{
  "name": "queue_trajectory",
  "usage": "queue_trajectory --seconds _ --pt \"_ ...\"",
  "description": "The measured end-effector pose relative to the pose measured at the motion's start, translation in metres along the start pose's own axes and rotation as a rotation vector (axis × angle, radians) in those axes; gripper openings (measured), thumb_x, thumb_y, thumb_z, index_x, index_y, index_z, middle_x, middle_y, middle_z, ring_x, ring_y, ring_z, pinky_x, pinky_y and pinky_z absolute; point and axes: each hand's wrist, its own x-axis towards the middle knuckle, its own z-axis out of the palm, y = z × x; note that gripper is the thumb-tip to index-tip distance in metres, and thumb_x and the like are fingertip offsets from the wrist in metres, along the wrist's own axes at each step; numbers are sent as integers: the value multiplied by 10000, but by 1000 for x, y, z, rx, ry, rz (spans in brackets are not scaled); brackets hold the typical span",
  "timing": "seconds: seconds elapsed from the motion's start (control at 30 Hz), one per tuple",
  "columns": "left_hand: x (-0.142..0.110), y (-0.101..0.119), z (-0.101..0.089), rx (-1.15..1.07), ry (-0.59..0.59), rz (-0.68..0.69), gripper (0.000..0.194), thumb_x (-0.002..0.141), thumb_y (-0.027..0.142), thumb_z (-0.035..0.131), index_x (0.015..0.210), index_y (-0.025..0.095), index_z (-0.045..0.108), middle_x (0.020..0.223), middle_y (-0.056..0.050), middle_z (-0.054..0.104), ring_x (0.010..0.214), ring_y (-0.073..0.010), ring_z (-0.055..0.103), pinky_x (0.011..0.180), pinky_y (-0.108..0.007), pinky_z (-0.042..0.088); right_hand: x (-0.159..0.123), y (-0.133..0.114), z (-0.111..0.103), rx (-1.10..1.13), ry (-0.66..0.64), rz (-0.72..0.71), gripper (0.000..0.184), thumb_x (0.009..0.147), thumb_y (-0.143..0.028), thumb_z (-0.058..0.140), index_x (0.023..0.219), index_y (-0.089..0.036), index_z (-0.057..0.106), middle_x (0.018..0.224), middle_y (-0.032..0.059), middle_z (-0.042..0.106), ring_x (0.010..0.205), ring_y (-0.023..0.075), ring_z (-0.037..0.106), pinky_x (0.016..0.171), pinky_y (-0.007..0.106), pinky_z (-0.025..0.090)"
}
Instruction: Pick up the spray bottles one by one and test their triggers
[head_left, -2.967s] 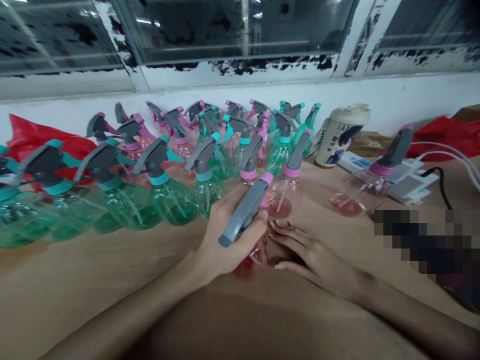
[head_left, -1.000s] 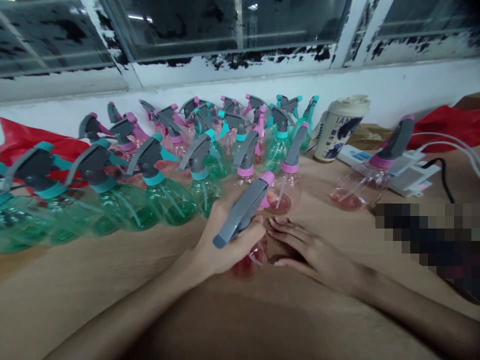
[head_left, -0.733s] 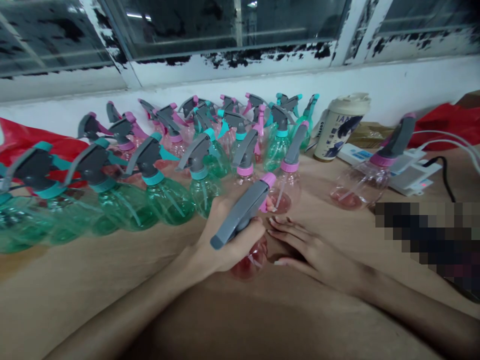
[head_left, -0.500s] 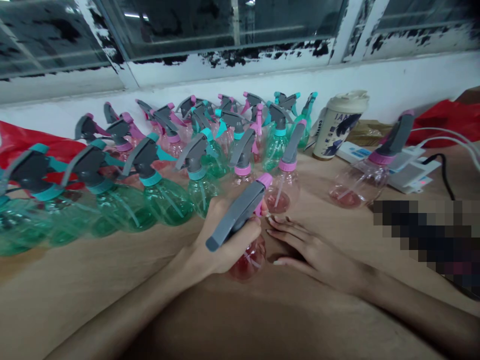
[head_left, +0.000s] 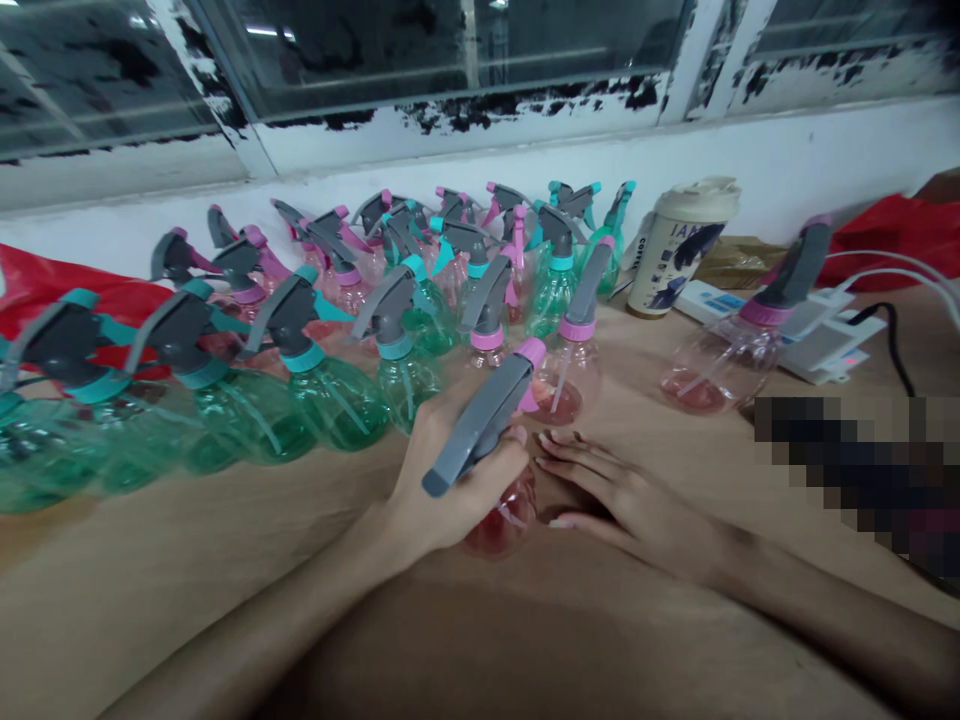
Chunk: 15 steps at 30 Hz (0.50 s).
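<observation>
My left hand (head_left: 450, 480) is closed around the neck of a pink spray bottle (head_left: 501, 530), just below its grey trigger head. The bottle is on the table in front of me, its pink nozzle pointing away and to the right. The fingers on its far side are partly hidden by the head. My right hand (head_left: 622, 495) lies on the wooden table (head_left: 300, 580) beside the bottle, fingers stretched out and holding nothing. Just beyond the hands stand another pink spray bottle (head_left: 566, 370) and one more behind it (head_left: 487, 340).
Green spray bottles (head_left: 337, 400) line the left, with several pink and green ones behind. A coffee cup (head_left: 679, 250), a white power strip (head_left: 825, 350) with cables, and a lone pink spray bottle (head_left: 697, 370) stand right. Red plastic (head_left: 97, 290) lies far left.
My left hand and the spray bottle have shifted slightly to the right and away from me. My right hand stays nearly where it was on the table.
</observation>
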Motion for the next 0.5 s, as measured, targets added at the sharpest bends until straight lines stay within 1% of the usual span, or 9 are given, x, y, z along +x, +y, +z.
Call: queue_trajectory --seconds 0.17,0.37,0.43,0.5 --pt "1 4 2 -11 9 -9 143 666 128 457 633 234 366 626 33 445 543 -137 424 567 -295 393 1 -2 -2 29 6 12 541 872 -430 494 1357 -218 380 1381 80 448 1305 220 344 1077 466 297" --pt "1 3 1 0 24 -14 121 653 136 464 639 236 397 620 30 458 547 -146 450 568 -303 408 1 0 -1 34 -4 4 560 867 -453 492 1363 -225 371 1391 77 435 1311 225 332 1078 470 293" --pt "0 3 1 -14 16 -32 119 654 137 464 638 236 401 613 32 472 536 -143 464 557 -297 423 0 0 -1 16 -14 3 561 872 -456 480 1366 -217 365 1398 78 425 1315 224 324 1082 469 286" --pt "0 3 0 -26 -6 -22 107 657 142 455 654 239 408 622 31 494 537 -143 482 549 -293 437 0 0 -1 8 -14 4 552 877 -457 472 1362 -214 370 1397 79 427 1314 224 327 1079 468 292"
